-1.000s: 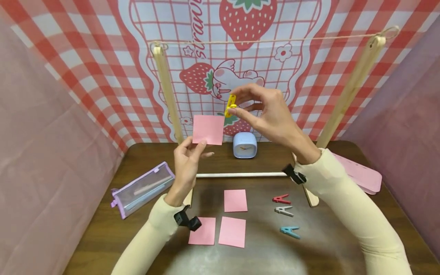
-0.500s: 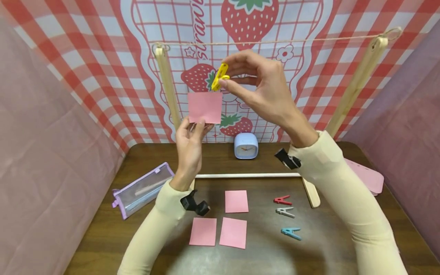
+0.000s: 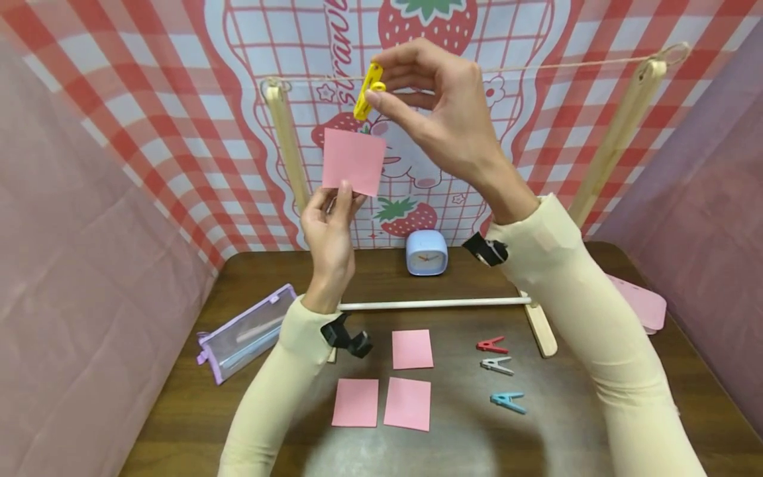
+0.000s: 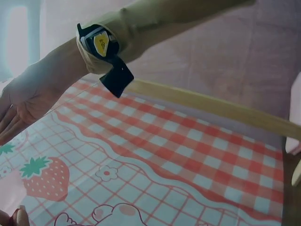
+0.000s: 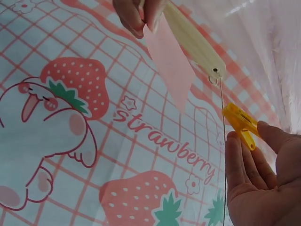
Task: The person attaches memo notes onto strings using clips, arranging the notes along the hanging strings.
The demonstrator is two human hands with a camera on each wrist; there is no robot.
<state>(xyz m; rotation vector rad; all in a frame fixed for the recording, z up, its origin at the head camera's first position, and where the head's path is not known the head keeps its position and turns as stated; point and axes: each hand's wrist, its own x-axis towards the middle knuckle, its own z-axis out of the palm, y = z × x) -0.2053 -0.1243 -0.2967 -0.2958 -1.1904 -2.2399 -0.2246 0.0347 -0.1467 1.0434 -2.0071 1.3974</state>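
Note:
My left hand [image 3: 331, 228] pinches a pink square of paper [image 3: 354, 161] by its lower edge, thumb in front. The paper is upright, a little tilted, below the string [image 3: 536, 67]. Just above its top edge, my right hand [image 3: 447, 106] pinches a yellow clothespin [image 3: 368, 91] between thumb and fingers. In the right wrist view the yellow clothespin [image 5: 241, 123] is beside the string [image 5: 223, 103], and the paper [image 5: 170, 66] hangs apart from it. Only the fingertips of the left hand [image 4: 18, 217] show at the corner of the left wrist view.
Two wooden posts [image 3: 620, 142] carry the string. On the table [image 3: 453, 450] lie more pink papers [image 3: 412, 349], and red [image 3: 492, 344], grey [image 3: 497, 365] and blue [image 3: 508, 401] clothespins. A small clock [image 3: 426, 252], a pencil pouch [image 3: 247, 334] and a pink case [image 3: 640, 301] lie farther out.
Both hands have risen toward the string, with the paper and the yellow clothespin still held. The right hand has also moved left, and the paper has tilted slightly.

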